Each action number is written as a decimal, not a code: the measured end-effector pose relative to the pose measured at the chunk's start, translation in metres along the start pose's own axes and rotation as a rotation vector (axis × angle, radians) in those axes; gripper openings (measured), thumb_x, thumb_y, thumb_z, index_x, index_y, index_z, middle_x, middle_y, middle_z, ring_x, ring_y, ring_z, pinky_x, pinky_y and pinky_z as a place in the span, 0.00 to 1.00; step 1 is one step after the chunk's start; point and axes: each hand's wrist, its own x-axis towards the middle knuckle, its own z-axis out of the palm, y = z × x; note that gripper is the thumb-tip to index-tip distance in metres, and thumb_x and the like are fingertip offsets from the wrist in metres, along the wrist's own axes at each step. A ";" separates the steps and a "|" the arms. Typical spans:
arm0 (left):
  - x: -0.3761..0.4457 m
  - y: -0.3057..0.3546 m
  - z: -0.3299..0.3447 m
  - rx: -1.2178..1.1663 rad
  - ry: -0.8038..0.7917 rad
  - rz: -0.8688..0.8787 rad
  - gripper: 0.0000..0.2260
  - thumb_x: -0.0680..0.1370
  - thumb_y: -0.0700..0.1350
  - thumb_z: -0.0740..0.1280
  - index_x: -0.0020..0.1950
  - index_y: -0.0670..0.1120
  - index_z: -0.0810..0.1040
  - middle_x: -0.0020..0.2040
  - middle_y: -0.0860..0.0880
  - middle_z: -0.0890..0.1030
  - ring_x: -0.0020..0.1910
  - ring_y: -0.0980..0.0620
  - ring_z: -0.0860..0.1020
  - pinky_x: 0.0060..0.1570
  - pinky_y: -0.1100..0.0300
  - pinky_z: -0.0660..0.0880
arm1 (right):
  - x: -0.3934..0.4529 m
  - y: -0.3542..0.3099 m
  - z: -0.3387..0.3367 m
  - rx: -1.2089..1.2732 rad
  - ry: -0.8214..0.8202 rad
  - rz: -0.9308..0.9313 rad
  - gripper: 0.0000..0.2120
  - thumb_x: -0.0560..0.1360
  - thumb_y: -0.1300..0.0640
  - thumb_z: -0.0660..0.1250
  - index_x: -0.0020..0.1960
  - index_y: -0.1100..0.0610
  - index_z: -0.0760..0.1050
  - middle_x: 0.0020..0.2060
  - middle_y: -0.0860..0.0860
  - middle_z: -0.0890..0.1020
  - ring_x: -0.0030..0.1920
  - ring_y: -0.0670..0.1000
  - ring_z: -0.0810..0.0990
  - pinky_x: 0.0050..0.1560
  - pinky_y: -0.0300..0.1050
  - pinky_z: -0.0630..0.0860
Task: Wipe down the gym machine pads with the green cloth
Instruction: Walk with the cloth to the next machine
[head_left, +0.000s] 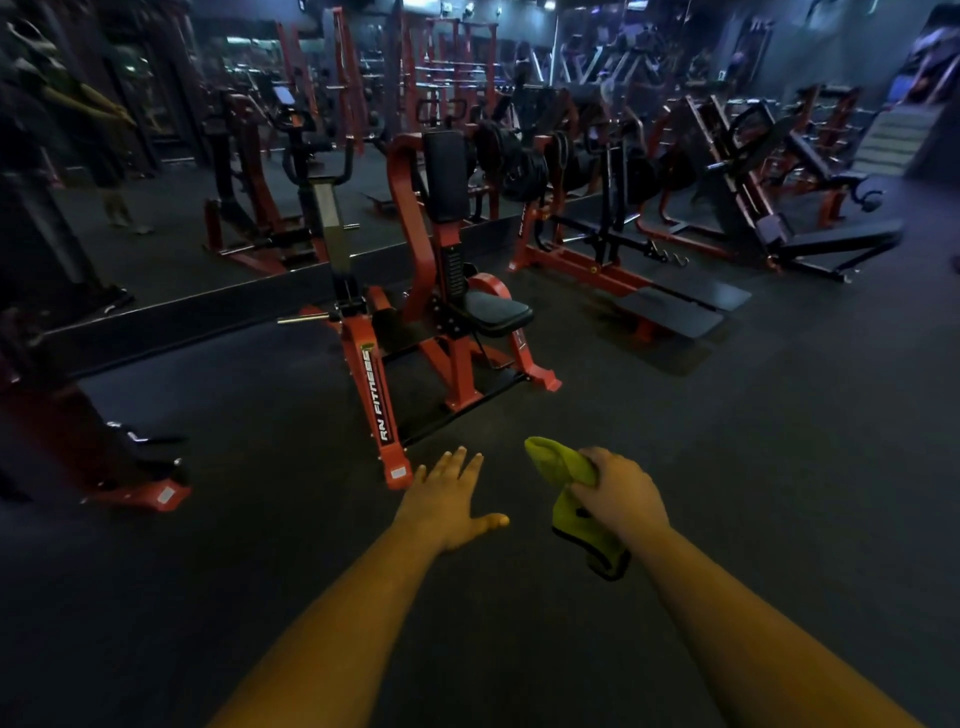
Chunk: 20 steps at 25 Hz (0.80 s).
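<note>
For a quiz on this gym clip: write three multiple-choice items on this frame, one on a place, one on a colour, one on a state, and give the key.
1. Where is the crumpled green cloth?
A. Draped on the seat
B. In the right hand
C. On the floor

2. What colour is the steel frame of the nearest machine, the one with the black padded seat and black upright back pad?
A. Red
B. Blue
C. White

3. How is the left hand?
A. Gripping a handle
B. Holding the cloth
C. Open, holding nothing

Key: 1 B, the right hand has its fingers curled round the cloth, above the dark rubber floor. 2 A, the frame's beams and feet are red. 3 C, its fingers are spread and nothing is in it.
</note>
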 end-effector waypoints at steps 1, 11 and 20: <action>0.027 -0.004 -0.003 0.003 -0.024 0.022 0.46 0.76 0.71 0.61 0.83 0.51 0.43 0.84 0.46 0.45 0.82 0.45 0.47 0.80 0.42 0.49 | 0.023 -0.003 -0.001 0.052 -0.009 0.034 0.20 0.75 0.48 0.70 0.67 0.46 0.75 0.52 0.47 0.82 0.49 0.51 0.80 0.46 0.47 0.77; 0.269 0.026 -0.028 -0.719 -0.139 0.201 0.25 0.75 0.53 0.76 0.68 0.46 0.75 0.62 0.47 0.81 0.60 0.51 0.80 0.61 0.51 0.77 | 0.269 0.028 0.000 0.547 0.075 0.227 0.12 0.74 0.47 0.72 0.55 0.50 0.81 0.44 0.49 0.85 0.44 0.50 0.84 0.48 0.54 0.82; 0.488 0.051 -0.063 -0.890 0.201 -0.105 0.02 0.80 0.40 0.69 0.48 0.44 0.80 0.42 0.47 0.81 0.41 0.52 0.78 0.45 0.55 0.74 | 0.470 0.094 -0.017 0.643 -0.051 0.131 0.15 0.81 0.47 0.67 0.65 0.51 0.76 0.55 0.47 0.81 0.53 0.45 0.79 0.51 0.40 0.73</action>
